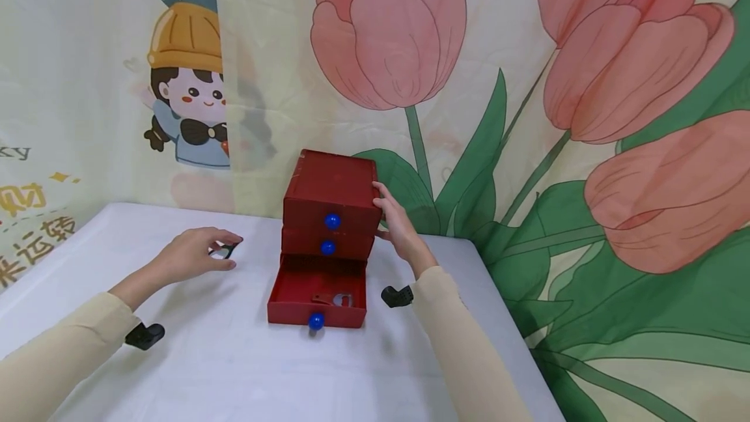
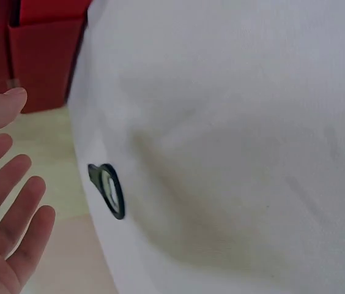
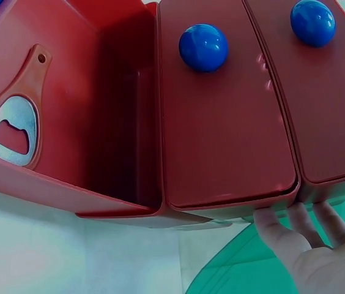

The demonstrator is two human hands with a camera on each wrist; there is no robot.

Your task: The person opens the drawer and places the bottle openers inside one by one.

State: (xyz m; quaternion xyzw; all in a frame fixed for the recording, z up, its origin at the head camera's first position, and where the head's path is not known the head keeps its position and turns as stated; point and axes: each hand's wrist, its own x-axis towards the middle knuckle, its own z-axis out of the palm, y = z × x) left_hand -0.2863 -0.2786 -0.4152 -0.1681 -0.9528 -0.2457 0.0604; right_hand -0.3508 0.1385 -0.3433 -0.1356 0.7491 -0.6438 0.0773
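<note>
A red chest of drawers (image 1: 334, 178) with blue knobs stands on the table, its bottom drawer (image 1: 281, 288) pulled out. Inside that drawer lies a red-brown bottle opener (image 3: 29, 101) with a metal mouth. My right hand (image 1: 401, 223) touches the chest's right side, its fingertips against the wall in the right wrist view. On the table to the left, a small dark bottle opener (image 2: 108, 190) with a short handle and oval head lies beneath my left hand (image 1: 190, 254). The left wrist view shows those fingers spread and apart from it.
A white cloth covers the table (image 1: 222, 357). Close behind it hangs a backdrop (image 1: 392, 44) printed with tulips and a cartoon figure. The two upper drawers (image 3: 227, 122) are closed. Black wrist mounts (image 1: 397, 296) stick out from both sleeves.
</note>
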